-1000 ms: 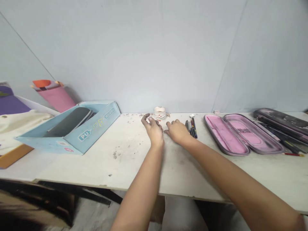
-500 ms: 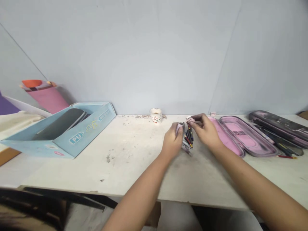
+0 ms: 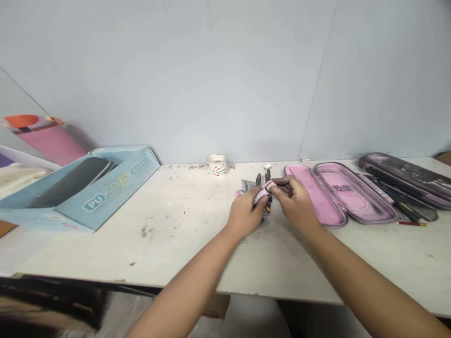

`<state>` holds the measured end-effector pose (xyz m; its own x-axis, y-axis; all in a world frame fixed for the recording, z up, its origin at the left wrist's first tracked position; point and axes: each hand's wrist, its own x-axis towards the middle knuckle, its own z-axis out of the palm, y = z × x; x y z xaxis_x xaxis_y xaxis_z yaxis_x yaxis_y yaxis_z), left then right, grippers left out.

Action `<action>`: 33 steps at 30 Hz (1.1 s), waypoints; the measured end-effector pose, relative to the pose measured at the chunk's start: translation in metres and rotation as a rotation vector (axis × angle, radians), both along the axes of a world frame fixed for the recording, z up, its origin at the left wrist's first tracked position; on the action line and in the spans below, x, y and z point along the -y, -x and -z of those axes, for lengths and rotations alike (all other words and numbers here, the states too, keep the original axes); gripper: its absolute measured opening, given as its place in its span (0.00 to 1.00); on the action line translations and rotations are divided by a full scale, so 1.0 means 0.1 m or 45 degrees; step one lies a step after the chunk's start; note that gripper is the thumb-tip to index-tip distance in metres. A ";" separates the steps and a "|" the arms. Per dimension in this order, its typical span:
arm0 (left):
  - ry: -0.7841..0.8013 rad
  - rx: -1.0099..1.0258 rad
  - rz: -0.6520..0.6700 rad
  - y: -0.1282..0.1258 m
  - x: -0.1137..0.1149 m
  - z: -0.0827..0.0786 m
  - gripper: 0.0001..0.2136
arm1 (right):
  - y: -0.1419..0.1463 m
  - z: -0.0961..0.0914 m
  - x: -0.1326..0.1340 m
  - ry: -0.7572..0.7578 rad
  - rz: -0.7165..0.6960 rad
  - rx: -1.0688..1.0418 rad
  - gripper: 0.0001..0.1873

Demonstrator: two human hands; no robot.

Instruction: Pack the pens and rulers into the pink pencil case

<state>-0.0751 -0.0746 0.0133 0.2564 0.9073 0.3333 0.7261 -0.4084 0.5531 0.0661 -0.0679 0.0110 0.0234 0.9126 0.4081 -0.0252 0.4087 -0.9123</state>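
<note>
My left hand (image 3: 246,211) is closed around a small pale pink piece (image 3: 260,194) whose kind I cannot make out. The fingertips of my right hand (image 3: 295,199) pinch the far end of the same piece. Beneath and behind the hands lies a bunch of pencils and pens (image 3: 268,177), partly hidden by the fingers. A small white lump (image 3: 268,166) rests on the table just beyond them. To the right of my right hand, a pink pencil case (image 3: 355,190) lies open and flat, its inside facing up.
A black pencil case (image 3: 405,176), dark pens (image 3: 408,206) and a red pencil (image 3: 413,224) lie at the right. A paper cup (image 3: 217,165) stands by the wall amid shavings. On the left sits a blue box (image 3: 116,188) holding a dark case (image 3: 73,183).
My right hand has let go of a small white piece, which now lies on the table, and has moved in to grip the pale pink piece in my left hand. The view has shifted right.
</note>
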 end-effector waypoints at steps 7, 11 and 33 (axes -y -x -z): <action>0.015 -0.132 -0.059 0.01 -0.02 0.00 0.14 | 0.00 -0.01 0.02 -0.026 0.049 0.110 0.09; 0.039 -0.153 -0.077 0.02 -0.02 -0.01 0.14 | 0.02 -0.02 0.01 -0.055 0.068 0.188 0.08; 0.680 1.905 0.238 0.09 -0.10 -0.24 0.16 | 0.14 0.03 0.11 0.111 -0.391 0.034 0.22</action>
<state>-0.0842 -0.0645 0.0371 0.1210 0.9917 0.0441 -0.6117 0.0395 0.7901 0.0522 -0.0786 0.0079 -0.2679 0.9070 0.3248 -0.1108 0.3059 -0.9456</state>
